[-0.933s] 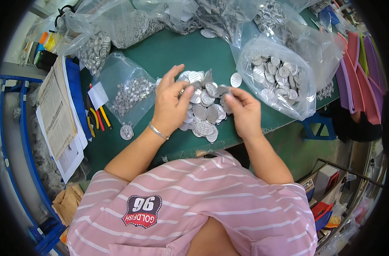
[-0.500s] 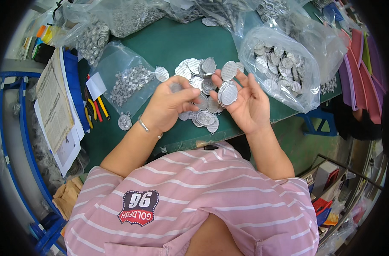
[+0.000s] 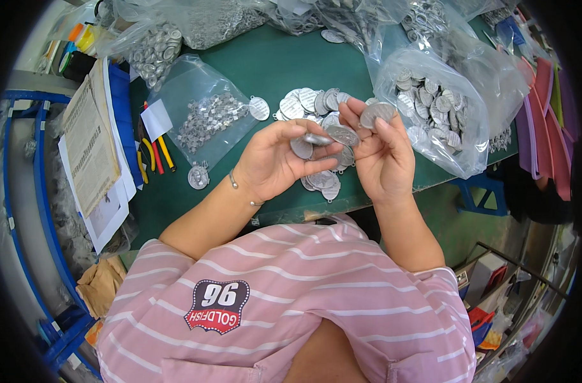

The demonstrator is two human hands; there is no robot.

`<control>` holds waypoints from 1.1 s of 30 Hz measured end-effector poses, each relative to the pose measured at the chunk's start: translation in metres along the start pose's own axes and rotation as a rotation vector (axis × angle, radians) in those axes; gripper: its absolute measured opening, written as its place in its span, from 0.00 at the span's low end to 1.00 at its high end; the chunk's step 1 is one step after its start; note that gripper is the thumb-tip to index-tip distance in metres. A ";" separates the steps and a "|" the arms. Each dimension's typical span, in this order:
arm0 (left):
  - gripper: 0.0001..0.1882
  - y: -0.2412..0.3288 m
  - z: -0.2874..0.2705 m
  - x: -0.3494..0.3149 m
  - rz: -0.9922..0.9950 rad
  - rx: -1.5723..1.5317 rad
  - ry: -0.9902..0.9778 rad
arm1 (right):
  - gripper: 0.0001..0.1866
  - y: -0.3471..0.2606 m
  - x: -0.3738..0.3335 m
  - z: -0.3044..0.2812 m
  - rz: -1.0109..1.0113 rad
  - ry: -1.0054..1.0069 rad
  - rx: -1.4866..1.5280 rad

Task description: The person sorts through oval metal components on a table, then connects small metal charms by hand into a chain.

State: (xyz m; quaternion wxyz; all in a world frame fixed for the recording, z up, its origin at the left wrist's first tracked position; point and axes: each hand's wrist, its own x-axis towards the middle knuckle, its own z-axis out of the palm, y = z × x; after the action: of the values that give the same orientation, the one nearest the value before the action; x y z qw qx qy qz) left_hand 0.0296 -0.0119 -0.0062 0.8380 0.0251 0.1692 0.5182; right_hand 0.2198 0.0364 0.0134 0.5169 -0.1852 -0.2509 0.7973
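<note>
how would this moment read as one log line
left hand: holds silver discs | right hand: pinches a silver disc | green table: disc pile, left bag of small metal pieces, right bag of discs

This place is looking like a small-parts workshop: a flat, dark green worktable [image 3: 259, 70] is bearing a heap of silver-grey oval metal medallions [image 3: 303, 102], bulging clear plastic bags [image 3: 477, 131] are holding many small metal pieces, yellow-handled pliers [image 3: 151, 153] are lying nearby, and a blue-framed rack [image 3: 38, 166] is standing at the left.
</note>
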 end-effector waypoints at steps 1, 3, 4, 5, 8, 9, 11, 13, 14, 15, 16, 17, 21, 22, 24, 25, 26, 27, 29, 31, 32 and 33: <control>0.17 0.001 -0.002 0.000 0.009 -0.006 0.004 | 0.08 0.001 -0.001 -0.002 0.008 -0.016 0.026; 0.17 0.000 0.006 -0.001 0.043 0.110 0.124 | 0.07 0.002 -0.001 -0.007 -0.008 0.042 0.001; 0.17 -0.002 0.012 -0.001 0.076 0.200 0.177 | 0.08 0.004 -0.001 -0.014 -0.016 0.074 -0.054; 0.18 -0.004 0.016 -0.002 0.108 0.290 0.229 | 0.08 0.005 0.000 -0.019 -0.023 0.105 -0.109; 0.21 0.000 0.016 -0.004 0.124 0.191 0.155 | 0.08 0.006 0.002 -0.019 0.033 0.150 -0.493; 0.22 0.001 0.015 -0.004 0.126 0.203 0.143 | 0.08 0.005 0.002 -0.019 0.017 0.148 -0.578; 0.23 0.003 0.012 -0.005 0.130 0.228 0.119 | 0.08 0.005 0.003 -0.019 -0.013 0.143 -0.748; 0.24 0.004 0.010 -0.006 0.145 0.318 0.113 | 0.08 0.002 0.004 -0.023 -0.080 0.166 -0.751; 0.24 0.005 0.009 -0.007 0.153 0.363 0.112 | 0.09 0.000 0.004 -0.025 -0.113 0.178 -0.752; 0.24 0.006 0.009 -0.009 0.158 0.394 0.135 | 0.10 -0.003 0.002 -0.026 -0.134 0.162 -0.956; 0.24 0.008 0.010 -0.010 0.163 0.426 0.159 | 0.10 -0.008 0.001 -0.025 -0.154 0.144 -1.161; 0.25 0.009 0.011 -0.012 0.168 0.458 0.183 | 0.11 -0.012 0.000 -0.024 -0.173 0.125 -1.364; 0.21 0.010 0.012 -0.011 0.188 0.556 0.333 | 0.13 -0.009 -0.003 -0.024 -0.249 -0.142 -1.820; 0.20 0.010 0.011 -0.009 0.195 0.553 0.384 | 0.10 -0.008 -0.003 -0.023 -0.239 -0.128 -1.783; 0.15 0.013 0.012 -0.010 0.258 0.520 0.420 | 0.09 -0.009 -0.002 -0.022 -0.172 -0.040 -1.644; 0.14 0.014 0.013 -0.010 0.286 0.462 0.430 | 0.08 -0.009 0.000 -0.022 -0.139 0.001 -1.574; 0.13 0.016 0.014 -0.010 0.314 0.404 0.437 | 0.07 -0.007 0.002 -0.030 -0.193 0.043 -1.484; 0.12 0.018 0.015 -0.009 0.341 0.345 0.445 | 0.05 -0.010 0.003 -0.034 -0.125 0.086 -1.329; 0.09 0.022 0.017 -0.009 0.340 0.472 0.459 | 0.05 -0.025 0.004 -0.033 0.174 0.247 -0.779; 0.09 0.026 0.011 -0.013 0.305 0.759 0.423 | 0.06 -0.028 0.004 -0.038 0.191 0.202 -0.490; 0.11 0.024 0.020 -0.015 0.224 1.059 0.427 | 0.06 -0.029 0.004 -0.027 0.224 0.220 -0.514; 0.12 0.019 0.021 -0.017 0.275 1.315 0.359 | 0.06 -0.030 0.004 -0.022 0.256 0.236 -0.537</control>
State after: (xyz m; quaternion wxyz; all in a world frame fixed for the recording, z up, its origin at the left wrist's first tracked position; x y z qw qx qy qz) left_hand 0.0126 -0.0151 0.0227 0.5344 0.4628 0.5794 0.4057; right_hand 0.2520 0.0542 0.0134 0.3706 -0.4365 -0.3652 0.7340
